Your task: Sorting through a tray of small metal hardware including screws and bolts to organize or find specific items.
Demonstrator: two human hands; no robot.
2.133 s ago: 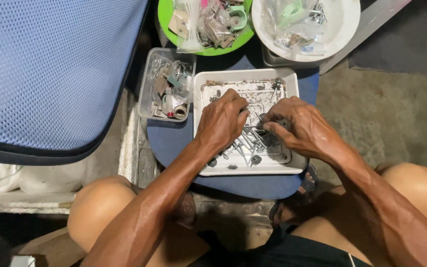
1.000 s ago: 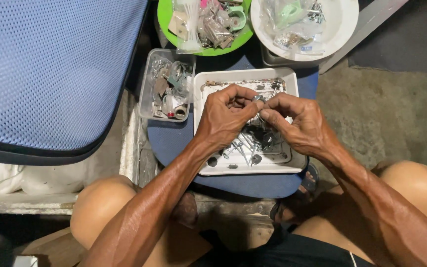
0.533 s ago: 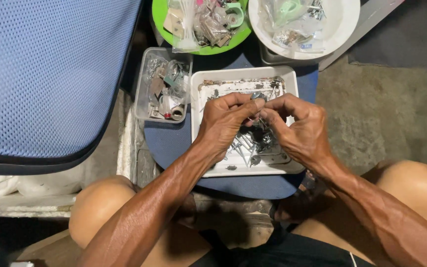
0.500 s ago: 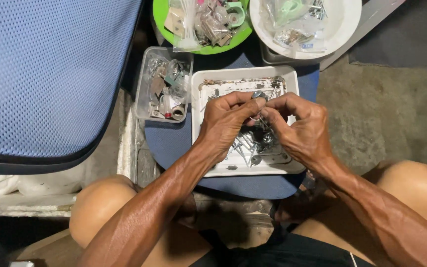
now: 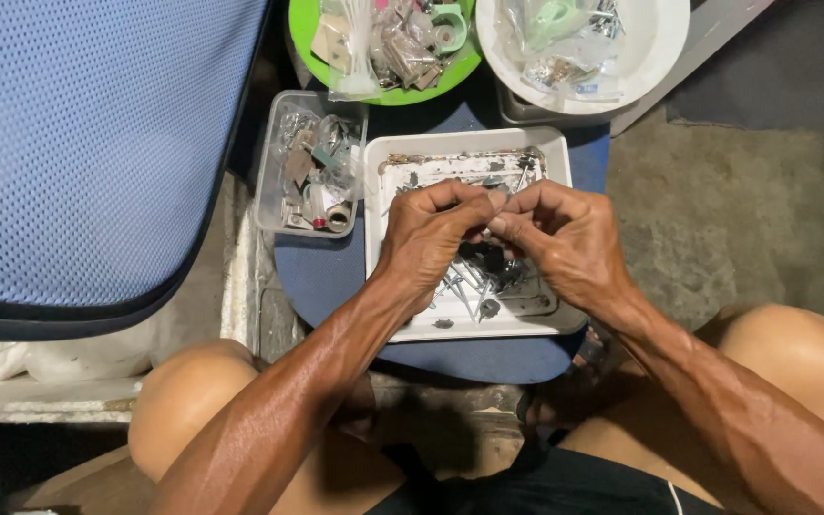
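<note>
Fingers of left hand (image 5: 428,238) and right hand (image 5: 565,243) meet tip to tip above the white tray (image 5: 388,157), both pinched together on a small part (image 5: 490,229), too small to identify; thumb and forefinger of each hand closed on it, remaining fingers curled in. Part sits between the two hands, held clear of tray floor, approx. over tray centre. Below the hands: loose metal hardware (image 5: 477,286), screws and dark round pieces, lying in tray's near half; tray's far edge stained, w/ more bits along it. Tray rests on a blue round seat pad (image 5: 321,277). Just beside tray, on person's left: clear plastic box (image 5: 269,191) w/ mixed small fittings. Beyond, at top: green plate (image 5: 302,29) holding bagged parts and a pale green piece; next to it, to the right, a white bowl (image 5: 665,38) w/ clear bags of hardware. Large blue mesh chair back (image 5: 88,143) fills left side. Concrete floor (image 5: 717,210) at right. Both forearms reach in from bottom; bare knees either side, dark shorts at bottom edge.
</note>
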